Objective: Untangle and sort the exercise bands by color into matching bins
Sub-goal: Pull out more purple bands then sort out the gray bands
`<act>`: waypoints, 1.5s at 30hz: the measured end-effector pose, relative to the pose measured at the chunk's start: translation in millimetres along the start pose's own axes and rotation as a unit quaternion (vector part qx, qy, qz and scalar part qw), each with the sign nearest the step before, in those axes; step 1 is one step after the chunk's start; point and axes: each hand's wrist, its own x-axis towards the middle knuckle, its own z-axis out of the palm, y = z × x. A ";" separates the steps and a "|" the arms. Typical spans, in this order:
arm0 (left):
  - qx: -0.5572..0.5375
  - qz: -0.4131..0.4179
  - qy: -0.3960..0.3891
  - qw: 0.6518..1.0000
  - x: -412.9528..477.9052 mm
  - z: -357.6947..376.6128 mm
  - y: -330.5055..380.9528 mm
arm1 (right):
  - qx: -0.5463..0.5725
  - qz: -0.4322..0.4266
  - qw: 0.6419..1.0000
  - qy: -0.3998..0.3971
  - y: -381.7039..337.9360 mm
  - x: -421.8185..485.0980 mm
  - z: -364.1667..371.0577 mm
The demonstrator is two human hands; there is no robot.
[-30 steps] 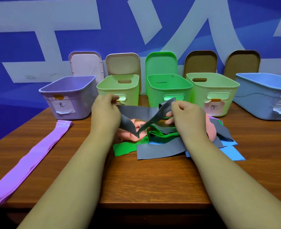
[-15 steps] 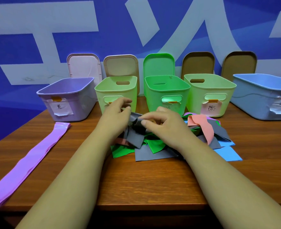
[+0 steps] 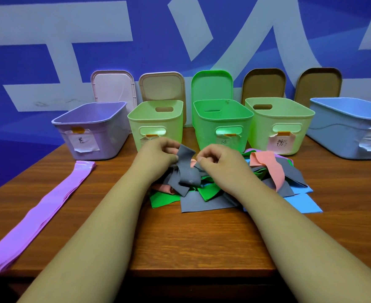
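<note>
Your forearms are crossing the near edge of a smooth, wood-grain table [image 3: 202, 243]. A thin, matte purple band [image 3: 49, 206] is lying flat along the table's left side, well apart from the pile.

At centre, your left hand [image 3: 156, 159] is pinching the upper end of a grey band [image 3: 185, 169] between thumb and curled fingers. Your right hand [image 3: 221, 162], fingers curled, is pinching the same band just beside it. The grey band is hanging folded onto the tangled pile, where a green band [image 3: 165, 199], a pink band [image 3: 267, 165] and a blue band [image 3: 304, 204] are overlapping as limp, flat strips. Your hands are hiding the pile's middle.

Behind, five open plastic bins with paper labels are standing in a row:
- purple bin [image 3: 106, 136]
- left pale green bin [image 3: 158, 123]
- green bin [image 3: 221, 123]
- right pale green bin [image 3: 278, 121]
- blue bin [image 3: 342, 132]

Rounded lids [image 3: 212, 86] are leaning against the blue wall [image 3: 114, 18].
</note>
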 end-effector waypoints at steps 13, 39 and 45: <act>-0.105 0.139 -0.013 0.985 -26.8 -6.1 29.4 | 0.034 -0.045 0.993 0.106 -13.8 6.0 -3.2; -0.061 0.083 -0.095 0.990 -90.2 -68.5 53.4 | 0.162 -0.099 0.969 0.157 -180.6 35.1 -57.4; -0.120 0.019 -0.149 0.981 -128.4 -93.0 26.1 | 0.186 -0.027 0.977 0.099 -158.7 49.2 -12.8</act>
